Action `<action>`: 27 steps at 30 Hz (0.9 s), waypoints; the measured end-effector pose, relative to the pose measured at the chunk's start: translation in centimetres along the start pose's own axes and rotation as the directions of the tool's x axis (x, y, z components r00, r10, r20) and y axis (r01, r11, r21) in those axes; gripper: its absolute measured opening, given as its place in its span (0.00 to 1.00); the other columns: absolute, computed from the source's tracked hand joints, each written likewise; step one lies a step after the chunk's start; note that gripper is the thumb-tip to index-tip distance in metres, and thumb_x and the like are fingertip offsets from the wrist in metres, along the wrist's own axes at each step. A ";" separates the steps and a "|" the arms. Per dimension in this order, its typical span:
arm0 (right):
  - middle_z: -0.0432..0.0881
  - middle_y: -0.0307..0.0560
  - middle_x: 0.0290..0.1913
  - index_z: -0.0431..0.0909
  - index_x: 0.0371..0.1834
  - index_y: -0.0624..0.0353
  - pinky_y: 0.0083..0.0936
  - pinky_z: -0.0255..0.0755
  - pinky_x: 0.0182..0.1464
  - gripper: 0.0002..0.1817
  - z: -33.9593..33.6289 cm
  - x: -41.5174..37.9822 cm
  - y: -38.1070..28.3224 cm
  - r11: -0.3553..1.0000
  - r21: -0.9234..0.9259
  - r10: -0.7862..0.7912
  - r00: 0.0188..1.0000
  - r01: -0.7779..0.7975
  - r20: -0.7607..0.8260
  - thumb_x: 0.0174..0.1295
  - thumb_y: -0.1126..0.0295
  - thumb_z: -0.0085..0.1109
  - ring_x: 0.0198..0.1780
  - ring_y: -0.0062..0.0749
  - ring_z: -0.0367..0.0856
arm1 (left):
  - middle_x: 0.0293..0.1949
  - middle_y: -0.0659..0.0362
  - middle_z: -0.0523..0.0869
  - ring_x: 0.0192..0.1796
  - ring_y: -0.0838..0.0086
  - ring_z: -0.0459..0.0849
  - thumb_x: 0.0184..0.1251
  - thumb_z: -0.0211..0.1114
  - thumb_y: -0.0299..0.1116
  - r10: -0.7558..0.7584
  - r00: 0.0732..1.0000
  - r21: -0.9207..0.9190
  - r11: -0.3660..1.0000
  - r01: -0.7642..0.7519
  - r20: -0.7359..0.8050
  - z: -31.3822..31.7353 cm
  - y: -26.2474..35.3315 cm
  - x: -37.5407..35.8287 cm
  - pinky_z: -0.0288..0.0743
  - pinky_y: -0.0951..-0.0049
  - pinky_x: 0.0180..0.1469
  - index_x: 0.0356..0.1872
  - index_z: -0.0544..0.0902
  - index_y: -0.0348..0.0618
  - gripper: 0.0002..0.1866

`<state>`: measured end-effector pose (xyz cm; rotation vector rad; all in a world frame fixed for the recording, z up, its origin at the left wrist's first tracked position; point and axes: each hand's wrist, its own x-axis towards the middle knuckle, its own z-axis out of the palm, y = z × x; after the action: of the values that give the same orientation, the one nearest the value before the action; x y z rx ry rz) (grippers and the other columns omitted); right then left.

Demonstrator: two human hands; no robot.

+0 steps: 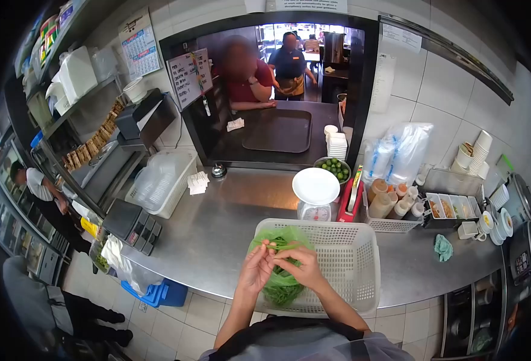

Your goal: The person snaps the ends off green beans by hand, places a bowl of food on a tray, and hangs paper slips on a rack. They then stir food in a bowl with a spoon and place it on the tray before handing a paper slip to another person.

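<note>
Left hand [253, 271]: fingertips pinching thin greens [283, 295] above the bag. Right hand [303, 268]: fingers bunched right beside them; can't tell whether they pinch stem, bag film or nothing. Rest of the greens sit in the thin green bag [301, 236], left side of the white basket [369, 256]. Risks, my read: pulling on stems could snag the film and tear it; loose bits could fall through the basket holes; an elbow or reach forward could knock the plate [315, 184] on the scale [317, 213].
</note>
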<state>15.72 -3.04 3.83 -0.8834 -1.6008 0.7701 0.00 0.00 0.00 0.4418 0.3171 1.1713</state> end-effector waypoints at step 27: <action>0.77 0.39 0.31 0.80 0.29 0.56 0.31 0.63 0.44 0.05 -2.0 0.4 1.1 0.846 -0.528 -0.074 0.997 0.069 0.012 0.50 0.70 0.64 0.39 0.35 0.73 | 0.30 0.54 0.80 0.32 0.57 0.80 0.56 0.64 0.29 0.261 0.921 0.923 -0.331 -0.196 0.289 3.5 1.4 -2.1 0.73 0.62 0.33 0.38 0.82 0.43 0.09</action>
<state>17.81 -2.09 3.48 -1.2052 -1.8637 0.2604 -0.28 -2.09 3.79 2.1638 1.3871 1.0149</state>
